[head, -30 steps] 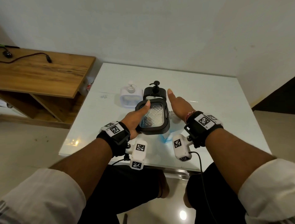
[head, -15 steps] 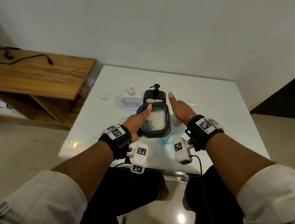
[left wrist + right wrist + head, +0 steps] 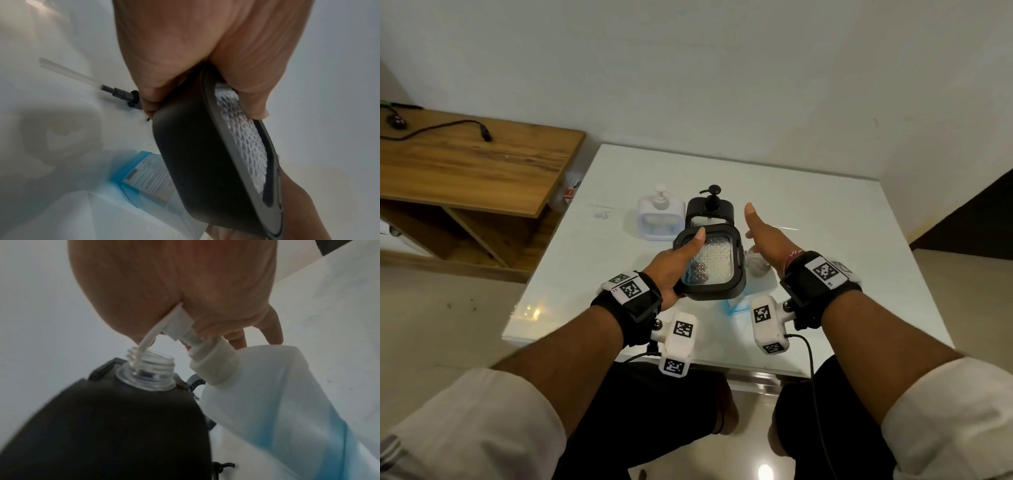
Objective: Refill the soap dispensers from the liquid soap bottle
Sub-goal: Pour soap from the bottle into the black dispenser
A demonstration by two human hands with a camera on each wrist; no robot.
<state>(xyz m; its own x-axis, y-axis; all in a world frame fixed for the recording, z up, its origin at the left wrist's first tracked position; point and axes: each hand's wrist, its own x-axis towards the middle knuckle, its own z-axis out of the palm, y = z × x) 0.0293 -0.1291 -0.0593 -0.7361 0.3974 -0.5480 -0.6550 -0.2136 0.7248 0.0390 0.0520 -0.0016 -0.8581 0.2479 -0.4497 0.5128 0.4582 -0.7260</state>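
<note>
My left hand [image 3: 681,263] grips a black soap dispenser [image 3: 712,263] with a clear textured window and holds it tilted above the table. Its pump is off and its clear threaded neck [image 3: 150,368] is open. My right hand [image 3: 767,236] lies with the palm on the pump head of the white and blue liquid soap bottle [image 3: 277,402], fingers stretched out and thumb raised. The bottle's white nozzle [image 3: 150,335] reaches into the open neck. In the left wrist view the bottle [image 3: 148,175] stands behind the held dispenser [image 3: 185,162].
A white dispenser [image 3: 661,219] and a second black dispenser [image 3: 710,209] with its pump on stand behind my hands on the white table [image 3: 825,222]. A loose black pump with its tube [image 3: 121,95] lies on the table. A wooden desk [image 3: 465,171] stands to the left.
Both hands, the dispenser and the bottle keep their places; only the head view has drifted slightly.
</note>
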